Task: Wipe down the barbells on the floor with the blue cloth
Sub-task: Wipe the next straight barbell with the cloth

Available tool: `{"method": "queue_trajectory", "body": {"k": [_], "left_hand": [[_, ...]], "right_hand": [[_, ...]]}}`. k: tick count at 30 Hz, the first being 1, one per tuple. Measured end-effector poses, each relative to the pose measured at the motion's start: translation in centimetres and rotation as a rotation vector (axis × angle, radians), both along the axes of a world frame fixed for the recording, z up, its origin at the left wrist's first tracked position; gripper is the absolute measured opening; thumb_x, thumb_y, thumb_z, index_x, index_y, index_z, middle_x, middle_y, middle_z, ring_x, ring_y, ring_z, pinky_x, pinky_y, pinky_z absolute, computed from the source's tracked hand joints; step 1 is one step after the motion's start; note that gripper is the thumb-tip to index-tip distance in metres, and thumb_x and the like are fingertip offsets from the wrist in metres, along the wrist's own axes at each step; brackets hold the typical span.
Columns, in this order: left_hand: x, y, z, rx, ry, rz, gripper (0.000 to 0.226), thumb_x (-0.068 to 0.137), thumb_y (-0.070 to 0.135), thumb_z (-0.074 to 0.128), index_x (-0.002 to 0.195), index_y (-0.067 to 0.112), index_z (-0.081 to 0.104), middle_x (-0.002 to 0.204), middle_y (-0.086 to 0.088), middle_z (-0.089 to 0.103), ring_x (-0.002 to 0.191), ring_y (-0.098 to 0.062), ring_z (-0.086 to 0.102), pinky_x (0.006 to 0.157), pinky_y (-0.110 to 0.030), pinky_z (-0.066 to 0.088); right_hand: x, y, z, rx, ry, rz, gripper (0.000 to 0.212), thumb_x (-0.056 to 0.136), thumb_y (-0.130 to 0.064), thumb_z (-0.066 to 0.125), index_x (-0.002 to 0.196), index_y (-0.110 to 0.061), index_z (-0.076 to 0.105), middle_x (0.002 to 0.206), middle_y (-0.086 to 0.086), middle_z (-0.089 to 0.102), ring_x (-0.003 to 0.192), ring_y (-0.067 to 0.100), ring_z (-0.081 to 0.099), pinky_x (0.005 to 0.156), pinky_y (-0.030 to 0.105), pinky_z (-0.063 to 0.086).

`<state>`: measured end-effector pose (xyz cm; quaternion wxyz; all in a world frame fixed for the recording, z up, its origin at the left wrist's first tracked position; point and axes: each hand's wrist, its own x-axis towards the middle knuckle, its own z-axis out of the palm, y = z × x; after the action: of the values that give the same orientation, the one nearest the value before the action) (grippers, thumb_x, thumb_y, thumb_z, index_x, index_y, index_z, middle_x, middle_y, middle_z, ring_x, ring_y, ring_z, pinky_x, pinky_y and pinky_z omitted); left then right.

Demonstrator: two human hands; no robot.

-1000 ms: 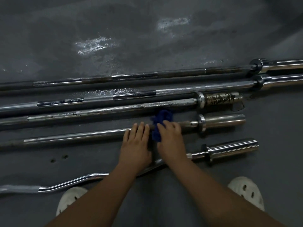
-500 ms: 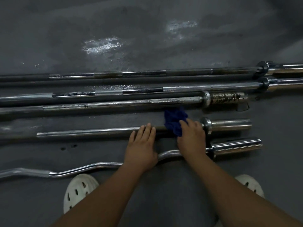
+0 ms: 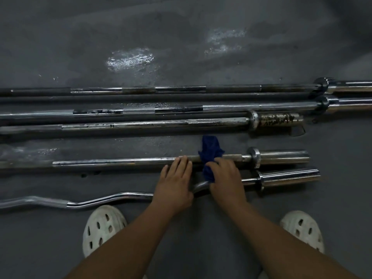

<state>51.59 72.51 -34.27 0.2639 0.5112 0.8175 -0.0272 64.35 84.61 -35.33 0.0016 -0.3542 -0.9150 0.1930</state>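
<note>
A blue cloth [image 3: 210, 152] is gripped on a bar [image 3: 120, 161] by the right hand [image 3: 225, 178]. The left hand [image 3: 175, 184] is laid flat beside it. A curved bar [image 3: 110, 198] is partly hidden beneath both.

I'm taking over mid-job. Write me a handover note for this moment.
Left hand: flat, fingertips on the short straight chrome barbell.
Right hand: grips the crumpled blue cloth on that bar's shaft, near its right collar.
Done: cannot tell which bars are wiped.
Left: finish this bar; check the curved chrome curl bar, the rusty-sleeved barbell, the farthest long barbell and the long barbell beside it.
</note>
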Motion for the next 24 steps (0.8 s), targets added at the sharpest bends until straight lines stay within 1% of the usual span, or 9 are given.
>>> {"method": "queue_trajectory", "body": {"k": [2,4,5,7,9,13,17,22,24], "left_hand": [[0.2,-0.8,0.0,-0.009,-0.003,-0.010,0.087,0.090,0.039,0.050,0.158,0.021,0.001,0.166,-0.001,-0.010,0.152,-0.019,-0.007,0.123,-0.046,0.005],[0.8,-1.8,-0.3,-0.019,-0.008,-0.008,0.083,0.088,0.039,0.050,0.158,0.023,0.009,0.166,-0.002,0.002,0.151,-0.021,0.007,0.121,-0.045,0.014],[1.2,-2.3,-0.5,-0.016,-0.011,0.003,0.080,0.086,0.039,0.050,0.156,0.025,0.015,0.163,-0.001,0.013,0.148,-0.021,0.017,0.117,-0.044,0.022],[2.0,-3.3,-0.7,-0.017,-0.013,0.031,0.072,0.083,0.042,0.048,0.150,0.028,0.026,0.150,0.002,0.034,0.134,-0.021,0.038,0.104,-0.040,0.034],[2.6,-3.8,-0.9,-0.038,-0.021,0.036,0.069,0.082,0.044,0.047,0.147,0.030,0.030,0.138,0.004,0.044,0.123,-0.021,0.047,0.098,-0.037,0.038],[2.7,-4.2,-1.0,-0.060,-0.056,0.043,0.070,0.076,0.047,0.044,0.143,0.029,0.034,0.134,0.001,0.047,0.119,-0.025,0.049,0.099,-0.038,0.040],[3.5,-5.4,-1.1,-0.097,-0.078,0.013,0.076,0.080,0.048,0.049,0.149,0.028,0.027,0.141,-0.001,0.043,0.124,-0.027,0.045,0.104,-0.039,0.035],[5.7,-7.9,-1.1,-0.100,-0.042,-0.054,0.086,0.077,0.052,0.044,0.155,0.026,0.017,0.146,0.000,0.037,0.126,-0.026,0.041,0.110,-0.040,0.028],[5.9,-8.2,-1.1,-0.083,-0.028,-0.072,0.088,0.080,0.050,0.049,0.156,0.025,0.012,0.148,0.000,0.034,0.129,-0.025,0.039,0.113,-0.042,0.024]], "right_hand": [[1.0,-0.5,0.0,-0.008,-0.068,0.085,0.058,0.061,-0.012,0.077,0.117,-0.020,0.064,0.120,0.006,0.060,0.107,0.027,0.057,0.085,0.040,0.050],[1.3,-0.5,0.0,-0.012,-0.138,0.122,0.061,0.066,-0.018,0.075,0.124,-0.023,0.060,0.126,0.005,0.056,0.112,0.027,0.054,0.089,0.041,0.048],[1.3,-0.5,0.1,-0.003,-0.171,0.156,0.060,0.069,-0.022,0.073,0.127,-0.025,0.058,0.126,0.005,0.055,0.112,0.027,0.053,0.090,0.041,0.046],[0.8,-0.6,0.8,0.012,-0.261,0.260,0.055,0.080,-0.030,0.065,0.133,-0.027,0.052,0.127,0.003,0.049,0.115,0.026,0.047,0.095,0.042,0.041],[0.3,-0.9,1.3,0.009,-0.324,0.280,0.048,0.087,-0.033,0.058,0.134,-0.027,0.049,0.128,0.002,0.046,0.117,0.025,0.043,0.097,0.041,0.038],[0.0,-1.8,1.8,0.028,-0.351,0.241,0.041,0.089,-0.030,0.058,0.129,-0.024,0.051,0.126,0.002,0.047,0.114,0.025,0.043,0.093,0.040,0.039],[1.7,-3.0,1.5,0.015,-0.335,0.259,0.041,0.090,-0.025,0.058,0.130,-0.024,0.049,0.127,0.002,0.046,0.113,0.024,0.042,0.094,0.037,0.041],[5.1,-5.2,0.9,0.012,-0.297,0.272,0.045,0.090,-0.021,0.059,0.133,-0.024,0.051,0.132,0.001,0.048,0.116,0.024,0.044,0.093,0.034,0.042],[5.3,-5.4,0.9,0.026,-0.294,0.267,0.046,0.090,-0.021,0.059,0.135,-0.024,0.050,0.134,0.001,0.048,0.118,0.024,0.044,0.095,0.034,0.041]]}}
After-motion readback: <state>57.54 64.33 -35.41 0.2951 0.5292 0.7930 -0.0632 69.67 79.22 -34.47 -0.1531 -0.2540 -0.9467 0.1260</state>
